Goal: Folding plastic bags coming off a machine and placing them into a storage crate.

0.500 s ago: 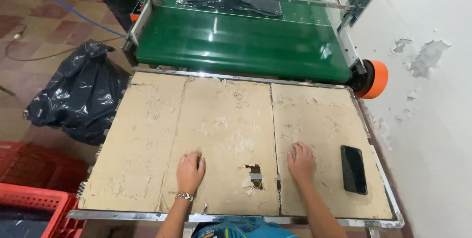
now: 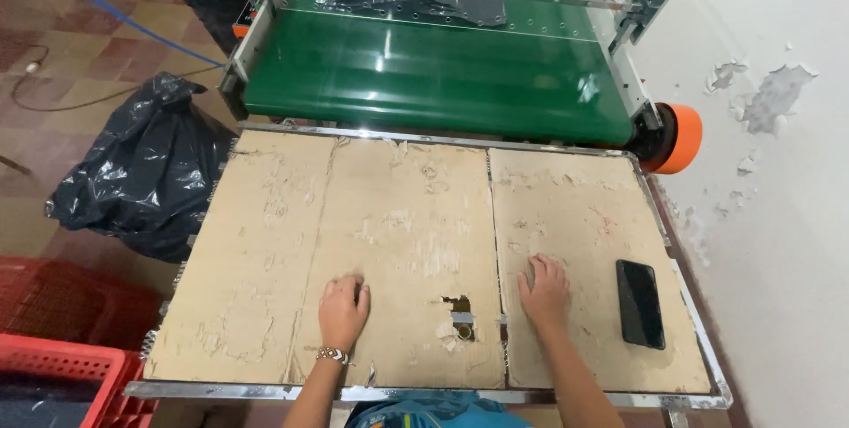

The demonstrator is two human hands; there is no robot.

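My left hand (image 2: 343, 309) rests flat on the worn cardboard sheet (image 2: 389, 207) that covers a metal-framed table, fingers curled a little, holding nothing. My right hand (image 2: 544, 288) lies palm down on the right cardboard panel (image 2: 575, 207), also holding nothing. Between the two hands there is a torn hole (image 2: 461, 316) in the cardboard with metal showing through. A black phone (image 2: 639, 302) lies face up to the right of my right hand, about a hand's width away.
A green conveyor belt (image 2: 424, 70) with a metal roller runs off the far table edge, an orange wheel (image 2: 679, 136) at its right end. A black plastic bag (image 2: 141, 171) sits on the tiled floor at left. Red crates (image 2: 62, 366) stand lower left. A peeling white wall is at right.
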